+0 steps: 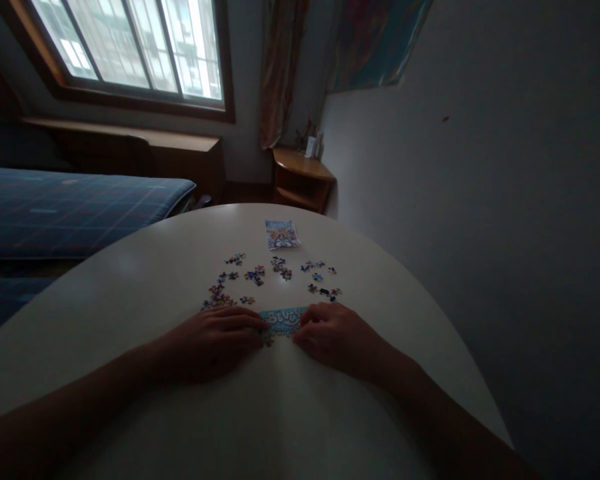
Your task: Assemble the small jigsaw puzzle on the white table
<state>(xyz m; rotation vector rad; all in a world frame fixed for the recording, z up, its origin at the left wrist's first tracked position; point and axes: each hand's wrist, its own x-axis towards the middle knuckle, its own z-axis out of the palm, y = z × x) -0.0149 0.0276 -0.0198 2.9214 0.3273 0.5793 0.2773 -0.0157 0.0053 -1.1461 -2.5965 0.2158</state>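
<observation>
A joined strip of jigsaw puzzle (pixel 283 321), light blue with puffy white lettering, lies flat on the table between my hands. My left hand (pixel 219 339) rests on the tabletop, fingers stretched out together and their tips touching the strip's left end. A few small puzzle pieces (pixel 268 340) sit just below that end, partly covered by the fingers. At the right end, my right hand (pixel 333 333) has its fingers bent and closed, thumb and forefinger pinching the strip's edge. The pinched part is hidden by the fingers.
Loose jigsaw pieces (pixel 220 297) lie in several small clusters beyond my hands. Farther back is a printed picture packet (pixel 282 235) on the round white table (pixel 180 247). A plaid-covered bed (pixel 80 207) stands at left, a wooden corner shelf (pixel 303 163) behind, and a wall at right.
</observation>
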